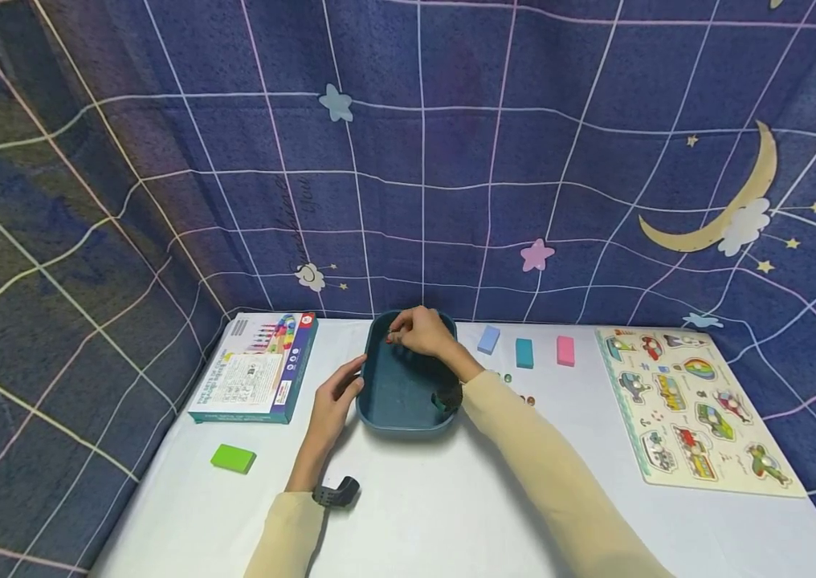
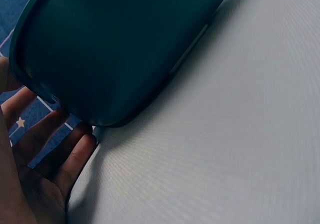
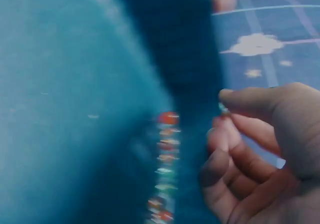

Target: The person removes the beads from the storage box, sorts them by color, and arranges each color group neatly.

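Note:
A dark teal plastic bin stands on the white table between both hands. My left hand rests against its left side; in the left wrist view, spread fingers touch the outside of the bin near its rim. My right hand reaches in over the far end. Its thumb and index finger pinch a small shiny marble, mostly covered by the fingertips. Beside that hand, the right wrist view shows a blurred row of orange and green marbles along the bin's wall.
Several loose marbles lie right of the bin, near blue, teal and pink blocks. A picture puzzle board lies far right. At left are a boxed set and a green block. A patterned curtain hangs behind.

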The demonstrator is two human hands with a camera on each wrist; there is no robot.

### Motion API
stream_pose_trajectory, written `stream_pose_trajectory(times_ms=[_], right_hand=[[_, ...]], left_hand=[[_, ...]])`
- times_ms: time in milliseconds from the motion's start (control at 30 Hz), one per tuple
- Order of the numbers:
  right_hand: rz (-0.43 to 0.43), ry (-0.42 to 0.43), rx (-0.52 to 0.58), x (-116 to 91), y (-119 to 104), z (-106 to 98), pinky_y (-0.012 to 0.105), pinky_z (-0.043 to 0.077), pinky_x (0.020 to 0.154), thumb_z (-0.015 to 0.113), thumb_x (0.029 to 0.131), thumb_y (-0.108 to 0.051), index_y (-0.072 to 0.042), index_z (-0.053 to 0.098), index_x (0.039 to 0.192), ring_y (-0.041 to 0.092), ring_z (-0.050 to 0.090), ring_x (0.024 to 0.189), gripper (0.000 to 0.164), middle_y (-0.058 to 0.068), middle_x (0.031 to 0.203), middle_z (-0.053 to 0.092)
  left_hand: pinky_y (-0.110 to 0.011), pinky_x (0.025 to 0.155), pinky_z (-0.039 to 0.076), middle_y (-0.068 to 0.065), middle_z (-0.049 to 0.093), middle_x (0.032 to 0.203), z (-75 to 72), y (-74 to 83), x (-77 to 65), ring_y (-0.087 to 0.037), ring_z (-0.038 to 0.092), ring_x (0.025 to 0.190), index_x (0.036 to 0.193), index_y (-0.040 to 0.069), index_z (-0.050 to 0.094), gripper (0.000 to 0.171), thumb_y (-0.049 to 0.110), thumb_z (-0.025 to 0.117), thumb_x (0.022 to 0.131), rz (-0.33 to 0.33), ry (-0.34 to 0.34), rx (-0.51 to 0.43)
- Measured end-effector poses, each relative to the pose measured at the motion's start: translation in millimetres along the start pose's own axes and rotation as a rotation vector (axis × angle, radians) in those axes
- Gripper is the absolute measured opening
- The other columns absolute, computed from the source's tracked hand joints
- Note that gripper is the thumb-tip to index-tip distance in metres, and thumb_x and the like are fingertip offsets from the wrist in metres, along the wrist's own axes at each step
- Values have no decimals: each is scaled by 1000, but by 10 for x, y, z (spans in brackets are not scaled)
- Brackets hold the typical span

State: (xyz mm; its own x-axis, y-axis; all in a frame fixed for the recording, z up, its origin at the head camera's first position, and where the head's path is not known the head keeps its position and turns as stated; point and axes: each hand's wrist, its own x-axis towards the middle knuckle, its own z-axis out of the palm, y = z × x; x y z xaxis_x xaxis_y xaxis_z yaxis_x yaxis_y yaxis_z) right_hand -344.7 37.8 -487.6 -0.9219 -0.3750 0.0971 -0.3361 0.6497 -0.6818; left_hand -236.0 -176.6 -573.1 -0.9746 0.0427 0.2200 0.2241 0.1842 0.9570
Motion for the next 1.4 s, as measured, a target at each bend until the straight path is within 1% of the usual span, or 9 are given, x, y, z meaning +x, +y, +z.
stream_pose_trajectory(times_ms=[200,300,433,633,767,900,1033,1233,1400], right_hand=[[-39,38,20,-240,90,-420,27,50,66,76,98,-21,-9,80,108,16,64,70,16,8,88,77],[-38,58,34,-445,245,-598,29,50,63,75,99,-22,-10,80,110,16,63,67,17,8,88,76],[-35,83,11,-781,527,-790,28,50,63,76,98,-22,-9,79,109,15,62,69,17,7,88,75],[13,63,-35,-1254,992,-953,25,48,64,75,96,-14,-6,78,107,12,59,69,14,5,82,73],[42,48,-36,-1473,1242,-984,23,46,62,71,95,-4,-2,78,106,11,55,68,14,5,81,70],[38,51,-38,-1574,1413,-966,21,46,60,74,94,-4,-2,79,106,8,55,67,13,4,80,71],[19,59,-38,-1585,1496,-928,21,48,62,76,94,-8,-2,79,106,6,55,68,13,2,80,72],[24,70,-51,-1578,1530,-897,21,46,63,78,92,-8,-3,80,104,7,53,68,12,1,78,69],[33,63,-38,-1582,1532,-896,22,46,63,78,92,-7,-3,79,105,9,54,69,14,2,79,69]], left_hand=[[-11,107,50,-13,61,155,-3,-10,6,-34,59,143,148,13,63,41,15,60,107,16,14,-4],[-11,107,50,-13,61,154,2,-20,14,-31,60,142,147,13,63,41,14,60,107,14,19,-6],[-11,108,50,-12,61,155,13,-17,15,-30,60,143,148,14,63,41,15,60,107,8,13,-9],[-12,109,49,-12,60,155,30,3,13,-35,58,144,148,15,62,41,16,60,107,10,-1,-21],[-12,109,49,-11,60,155,23,1,6,-34,58,144,149,15,62,42,17,60,107,0,-1,-17],[-11,109,48,-10,61,155,13,-7,2,-29,59,142,149,16,62,41,17,61,107,-2,9,-6],[-11,109,48,-12,61,155,3,-8,3,-26,60,142,149,14,62,41,17,60,108,8,12,-5],[-10,109,48,-12,60,156,-4,-4,4,-34,57,145,149,13,61,42,17,59,108,5,-1,-18],[-10,108,49,-13,59,156,1,3,2,-35,57,145,150,13,61,42,17,60,107,0,-3,-21]])
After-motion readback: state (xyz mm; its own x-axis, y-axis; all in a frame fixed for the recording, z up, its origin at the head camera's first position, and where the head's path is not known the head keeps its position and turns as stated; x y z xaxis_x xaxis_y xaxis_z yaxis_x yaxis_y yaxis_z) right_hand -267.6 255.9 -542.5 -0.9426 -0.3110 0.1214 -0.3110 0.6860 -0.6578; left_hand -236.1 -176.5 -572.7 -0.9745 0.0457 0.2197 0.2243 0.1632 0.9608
